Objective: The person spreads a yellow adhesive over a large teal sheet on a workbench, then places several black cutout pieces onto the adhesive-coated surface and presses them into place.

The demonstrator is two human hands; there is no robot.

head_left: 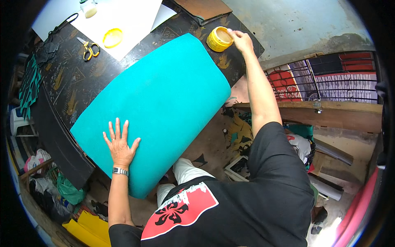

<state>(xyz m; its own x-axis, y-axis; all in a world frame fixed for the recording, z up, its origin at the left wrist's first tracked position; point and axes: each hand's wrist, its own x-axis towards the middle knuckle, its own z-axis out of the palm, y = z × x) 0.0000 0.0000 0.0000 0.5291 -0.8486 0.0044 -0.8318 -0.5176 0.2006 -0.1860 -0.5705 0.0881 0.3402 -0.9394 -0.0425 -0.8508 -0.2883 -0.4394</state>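
Observation:
A broad teal sheet of foam or fabric-like material (164, 94) lies across the dark table, its near edge curving down over the table's front. My left hand (121, 146) rests flat on its lower left part, fingers spread. At the far right, my right hand (242, 41) reaches to an open yellow tub (215, 44) with yellowish contents. Its fingers are closed at the tub's right rim; whatever they pinch is hidden. Left of the sheet lie yellow-and-black scissors (89, 51), and a yellow lid (113, 38) sits on white paper (127, 18).
The stained black table (68, 78) ends near a grey wall (288, 29). A jar (88, 8) and brown folded sheets (203, 9) stand at the back. Black material (55, 136) hangs off the left edge. Scraps (240, 131) litter the floor by a wooden ledge (337, 113).

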